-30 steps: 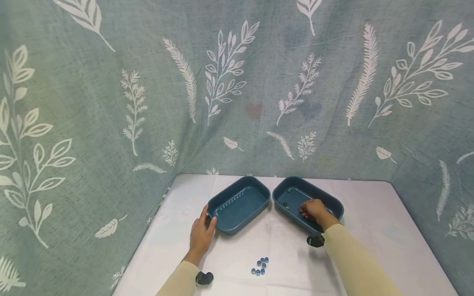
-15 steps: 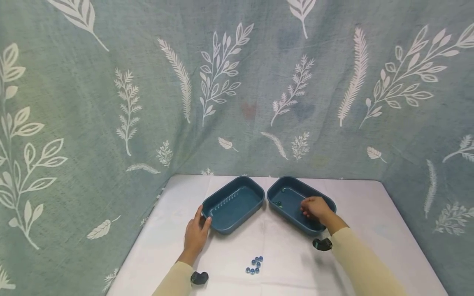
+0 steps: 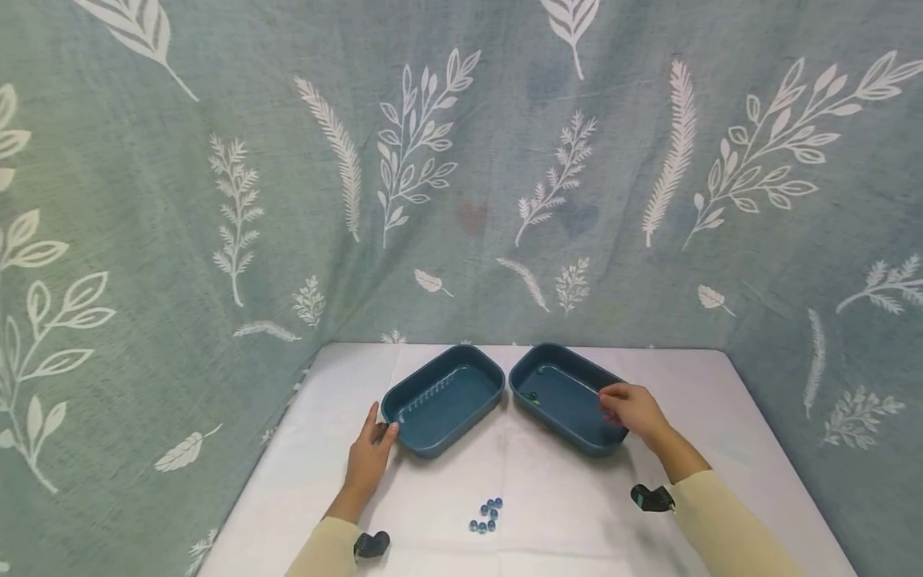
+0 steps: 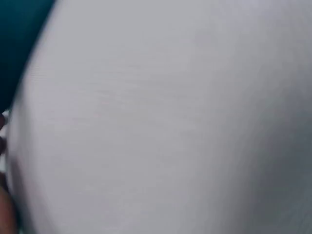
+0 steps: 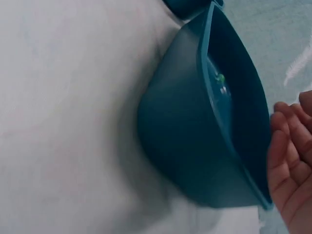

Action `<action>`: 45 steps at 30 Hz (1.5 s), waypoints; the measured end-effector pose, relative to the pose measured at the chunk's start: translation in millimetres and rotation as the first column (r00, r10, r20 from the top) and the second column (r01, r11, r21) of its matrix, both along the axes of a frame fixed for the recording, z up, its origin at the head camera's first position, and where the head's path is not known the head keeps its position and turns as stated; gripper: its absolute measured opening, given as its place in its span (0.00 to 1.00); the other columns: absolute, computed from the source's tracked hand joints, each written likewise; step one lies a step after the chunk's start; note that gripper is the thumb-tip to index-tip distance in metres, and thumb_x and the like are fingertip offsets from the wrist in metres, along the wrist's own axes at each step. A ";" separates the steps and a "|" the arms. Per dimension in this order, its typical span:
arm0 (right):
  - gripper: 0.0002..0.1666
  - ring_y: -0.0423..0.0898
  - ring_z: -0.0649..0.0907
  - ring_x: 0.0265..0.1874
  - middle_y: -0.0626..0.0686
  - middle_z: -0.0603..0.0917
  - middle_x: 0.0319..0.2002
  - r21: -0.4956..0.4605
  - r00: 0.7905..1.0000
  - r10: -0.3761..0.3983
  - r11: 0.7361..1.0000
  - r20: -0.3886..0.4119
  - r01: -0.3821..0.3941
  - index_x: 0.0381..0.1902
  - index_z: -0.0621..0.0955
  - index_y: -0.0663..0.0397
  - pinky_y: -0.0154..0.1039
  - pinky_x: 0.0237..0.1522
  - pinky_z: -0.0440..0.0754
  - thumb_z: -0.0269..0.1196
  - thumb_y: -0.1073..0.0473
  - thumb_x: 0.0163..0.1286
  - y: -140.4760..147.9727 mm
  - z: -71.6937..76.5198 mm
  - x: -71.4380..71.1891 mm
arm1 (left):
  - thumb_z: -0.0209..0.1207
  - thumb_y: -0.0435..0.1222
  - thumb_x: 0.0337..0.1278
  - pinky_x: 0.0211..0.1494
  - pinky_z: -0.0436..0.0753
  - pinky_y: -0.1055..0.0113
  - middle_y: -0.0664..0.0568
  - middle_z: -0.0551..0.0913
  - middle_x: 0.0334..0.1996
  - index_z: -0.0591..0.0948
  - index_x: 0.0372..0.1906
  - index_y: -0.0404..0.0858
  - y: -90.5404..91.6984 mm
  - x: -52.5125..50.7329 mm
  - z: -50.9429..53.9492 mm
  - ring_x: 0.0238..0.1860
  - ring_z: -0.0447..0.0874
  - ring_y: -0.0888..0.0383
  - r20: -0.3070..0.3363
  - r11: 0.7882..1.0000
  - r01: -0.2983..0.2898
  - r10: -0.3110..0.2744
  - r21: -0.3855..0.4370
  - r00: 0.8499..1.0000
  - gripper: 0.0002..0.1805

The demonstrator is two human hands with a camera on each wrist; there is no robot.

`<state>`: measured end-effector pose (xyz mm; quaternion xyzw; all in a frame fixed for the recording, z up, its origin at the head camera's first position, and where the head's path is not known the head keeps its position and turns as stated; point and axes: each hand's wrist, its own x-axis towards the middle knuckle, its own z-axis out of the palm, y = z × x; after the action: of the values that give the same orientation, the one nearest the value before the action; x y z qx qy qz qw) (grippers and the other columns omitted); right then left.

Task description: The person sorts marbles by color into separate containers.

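My left hand point(image 3: 368, 461) rests at the near-left corner of the left blue tray point(image 3: 450, 437), thumb and fingers apart against its rim. Only bits of its fingers point(image 4: 5, 209) show in the left wrist view, beside the blue tray wall. My right hand point(image 3: 636, 410) hovers over the right end of the right blue tray point(image 3: 558, 429). In the right wrist view its fingers point(image 5: 287, 141) are loosely bent, with nothing visible in them. A few green marbles point(image 3: 532, 397) lie in the right tray's left part. Several blue marbles point(image 3: 493, 514) lie loose on the white cloth.
A white cloth point(image 3: 555, 529) covers the table under both trays, whose inner ends nearly meet. Behind and at the sides hangs a green-grey fabric point(image 3: 461, 160) with white leaf prints. The left tray holds nothing visible.
My right hand has lifted and drawn back to the right, from inside the right tray to over its right end. My left hand stays at the left tray. The head view has shifted slightly.
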<state>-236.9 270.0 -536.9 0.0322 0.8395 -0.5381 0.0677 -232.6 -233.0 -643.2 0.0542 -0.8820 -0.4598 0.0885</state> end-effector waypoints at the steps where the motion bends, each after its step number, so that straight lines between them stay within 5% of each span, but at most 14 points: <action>1: 0.20 0.52 0.83 0.41 0.61 0.83 0.45 0.024 1.000 -0.015 1.000 -0.024 0.015 0.56 0.77 0.68 0.45 0.42 0.82 0.56 0.58 0.75 2.4 0.7 3.5 | 0.49 0.63 0.64 0.67 0.60 0.41 0.39 0.78 0.59 0.52 0.78 0.53 -1.5 1.0 1.8 0.65 0.69 0.40 0.022 0.999 -0.003 0.002 0.038 1.000 0.42; 5: 0.20 0.55 0.82 0.46 0.61 0.83 0.47 0.099 0.990 -0.065 0.992 -0.127 0.078 0.56 0.78 0.65 0.44 0.43 0.82 0.57 0.56 0.75 13.0 -1.2 17.0 | 0.50 0.62 0.65 0.67 0.60 0.40 0.42 0.82 0.54 0.57 0.76 0.48 -6.3 6.4 9.0 0.63 0.71 0.40 0.088 0.991 -0.001 -0.011 0.133 0.996 0.41; 11: 0.19 0.53 0.82 0.41 0.61 0.83 0.47 0.130 0.947 -0.197 0.963 -0.253 0.235 0.55 0.79 0.62 0.37 0.36 0.81 0.58 0.55 0.74 22.5 -12.8 33.3 | 0.54 0.53 0.68 0.66 0.62 0.42 0.47 0.85 0.48 0.66 0.71 0.41 -4.1 20.6 18.5 0.57 0.79 0.46 0.124 0.985 0.042 -0.064 0.170 0.990 0.33; 18: 0.21 0.49 0.82 0.43 0.58 0.83 0.48 0.041 0.907 -0.349 0.929 -0.237 0.369 0.56 0.79 0.58 0.29 0.36 0.79 0.57 0.49 0.74 25.9 -40.4 39.0 | 0.54 0.49 0.69 0.65 0.66 0.44 0.50 0.86 0.48 0.75 0.63 0.37 3.4 46.0 33.2 0.57 0.79 0.49 0.168 0.987 0.053 -0.079 0.151 0.983 0.26; 27: 0.24 0.45 0.80 0.42 0.57 0.83 0.45 0.017 0.865 -0.439 0.890 -0.244 0.457 0.55 0.79 0.58 0.25 0.36 0.76 0.56 0.45 0.74 29.8 -69.0 34.5 | 0.54 0.49 0.69 0.64 0.68 0.47 0.51 0.86 0.47 0.78 0.60 0.35 14.5 70.9 30.1 0.56 0.80 0.51 0.210 0.987 0.018 -0.052 0.162 0.976 0.25; 36: 0.34 0.57 0.76 0.53 0.62 0.78 0.55 0.036 0.860 -0.430 0.889 -0.275 0.457 0.69 0.70 0.54 0.55 0.54 0.72 0.52 0.39 0.75 25.9 -87.5 29.5 | 0.54 0.51 0.68 0.64 0.69 0.48 0.54 0.87 0.44 0.79 0.58 0.37 21.4 75.1 27.6 0.54 0.81 0.53 0.179 0.981 0.030 -0.064 0.190 0.982 0.25; 45: 0.39 0.65 0.67 0.65 0.68 0.71 0.64 0.176 0.884 -0.370 0.887 -0.285 0.428 0.70 0.65 0.63 0.60 0.65 0.60 0.41 0.38 0.78 20.5 -94.3 25.8 | 0.55 0.47 0.69 0.61 0.73 0.51 0.52 0.87 0.43 0.79 0.57 0.34 32.1 80.4 31.1 0.52 0.83 0.53 0.172 0.978 0.063 -0.098 0.198 0.980 0.23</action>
<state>-211.1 290.6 -631.2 0.1468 0.8738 -0.4377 -0.1529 -152.2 -200.9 -612.2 0.0684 -0.8394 -0.5390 -0.0164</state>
